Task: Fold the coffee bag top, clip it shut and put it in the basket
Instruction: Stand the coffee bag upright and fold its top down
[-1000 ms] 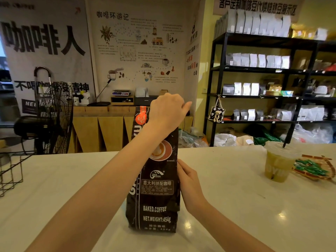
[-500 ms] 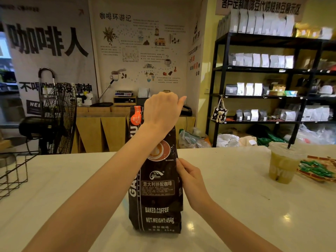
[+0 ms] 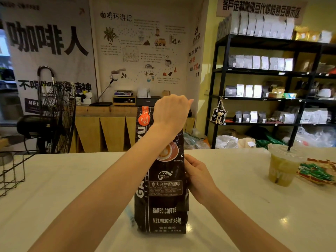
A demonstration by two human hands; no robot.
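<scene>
A tall black coffee bag (image 3: 164,195) with white lettering stands upright on the white counter (image 3: 63,188) in front of me. My left hand (image 3: 171,111) reaches over the bag's top and grips it from behind, hiding the top edge. My right hand (image 3: 198,177) holds the bag's right side at mid height. A black wire basket (image 3: 12,171) sits at the counter's left edge, well apart from the bag. A bluish item (image 3: 130,215) peeks out at the bag's lower left; I cannot tell what it is.
An iced drink cup (image 3: 282,166) with a straw stands on the counter at right, beside a tray of green-wrapped sweets (image 3: 316,172). A floor fan (image 3: 52,115) is behind the counter at left. Black shelves (image 3: 272,79) with bags fill the right.
Both hands stay on the bag. The bag and hands sit slightly lower and nearer in view, mostly from a small shift of my head.
</scene>
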